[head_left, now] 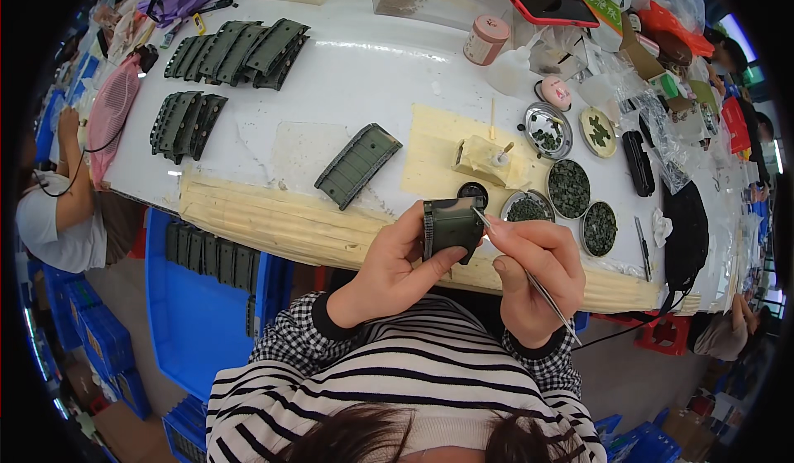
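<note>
My left hand (376,285) grips a small dark green curved panel (451,227), tilted up above the table's near edge. Steel tweezers (562,318) sit between the fingers of my right hand (542,269), their tip meeting the panel's upper right edge. Whether the tip pinches anything is too small to tell. Just beyond the panel is a small black round container (473,190). Several round dishes of dark green bits stand to the right, among them a heap of bits (569,188) and another (599,230). A similar green panel (358,165) lies flat to the left.
Stacked green panels (240,54) lie at far left. A tape-wrapped block (492,161) holding a small bottle stands ahead. A red-edged phone (550,4) and a pink jar (487,40) are farther back. Below left, a blue bin (194,326) holds more panels. Co-workers sit at both sides.
</note>
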### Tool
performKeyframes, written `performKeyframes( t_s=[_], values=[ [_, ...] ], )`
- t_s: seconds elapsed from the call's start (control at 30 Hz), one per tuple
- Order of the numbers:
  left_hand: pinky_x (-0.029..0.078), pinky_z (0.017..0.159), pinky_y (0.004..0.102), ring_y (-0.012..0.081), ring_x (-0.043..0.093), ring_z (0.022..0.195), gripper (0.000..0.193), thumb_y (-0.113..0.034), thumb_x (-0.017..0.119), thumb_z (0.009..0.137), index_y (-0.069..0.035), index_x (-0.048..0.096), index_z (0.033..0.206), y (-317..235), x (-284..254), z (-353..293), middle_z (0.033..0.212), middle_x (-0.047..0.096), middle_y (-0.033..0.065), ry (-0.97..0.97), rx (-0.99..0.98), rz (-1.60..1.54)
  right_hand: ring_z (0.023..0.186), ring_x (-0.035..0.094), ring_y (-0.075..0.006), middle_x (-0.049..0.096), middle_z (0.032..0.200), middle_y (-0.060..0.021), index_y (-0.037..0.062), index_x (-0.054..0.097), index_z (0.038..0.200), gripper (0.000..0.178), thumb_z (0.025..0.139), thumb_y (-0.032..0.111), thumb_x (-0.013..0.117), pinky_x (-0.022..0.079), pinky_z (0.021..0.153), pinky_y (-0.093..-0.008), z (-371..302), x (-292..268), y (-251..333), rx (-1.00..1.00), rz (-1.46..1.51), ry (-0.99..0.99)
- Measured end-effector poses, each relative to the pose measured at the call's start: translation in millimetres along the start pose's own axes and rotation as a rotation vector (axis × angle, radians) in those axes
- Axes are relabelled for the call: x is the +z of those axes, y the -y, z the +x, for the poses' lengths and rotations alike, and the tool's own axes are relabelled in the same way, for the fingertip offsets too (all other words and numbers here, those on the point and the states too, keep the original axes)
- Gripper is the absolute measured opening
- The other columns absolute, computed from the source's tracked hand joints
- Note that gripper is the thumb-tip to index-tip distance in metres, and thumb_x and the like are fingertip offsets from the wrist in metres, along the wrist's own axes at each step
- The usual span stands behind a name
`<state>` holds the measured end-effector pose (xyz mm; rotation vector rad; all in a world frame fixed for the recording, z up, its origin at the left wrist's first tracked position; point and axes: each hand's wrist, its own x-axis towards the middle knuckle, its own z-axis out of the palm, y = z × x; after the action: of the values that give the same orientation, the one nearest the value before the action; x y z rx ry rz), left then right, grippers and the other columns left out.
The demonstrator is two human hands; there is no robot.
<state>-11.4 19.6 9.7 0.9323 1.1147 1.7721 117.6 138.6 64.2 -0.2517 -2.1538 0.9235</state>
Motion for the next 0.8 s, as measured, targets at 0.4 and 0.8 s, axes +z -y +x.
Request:
performKeyframes(
  t_s=[0.4, 0.8],
  values=[
    [0.044, 0.095, 0.0254, 0.0118, 0.054, 0.11, 0.046, 0.002, 0.056, 0.093, 0.003, 0.041, 0.136, -0.8, -3.6, -0.5, 0.121, 0.057, 0.0089, 0.017, -0.029, 0.013, 0.089, 0.067, -0.0232, 0.065, 0.097, -0.0121, 0.0014, 0.071, 0.106, 0.031, 0.075, 0.001, 0.076, 0.054, 0.075, -0.0276, 2.0, 0.5, 3.7, 0.015, -0.002, 0.004],
    [0.046, 0.095, 0.0288, 0.015, 0.057, 0.11, 0.043, 0.003, 0.057, 0.092, 0.002, 0.041, 0.133, -2.0, -7.6, -0.9, 0.122, 0.059, 0.0123, 0.05, -0.031, 0.054, 0.084, 0.066, -0.0217, 0.066, 0.095, -0.012, 0.0012, 0.071, 0.104, 0.022, 0.083, 0.006, 0.071, 0.052, 0.073, -0.0281, 0.6, 0.1, 1.3, 0.042, 0.046, -0.014]
  ],
)
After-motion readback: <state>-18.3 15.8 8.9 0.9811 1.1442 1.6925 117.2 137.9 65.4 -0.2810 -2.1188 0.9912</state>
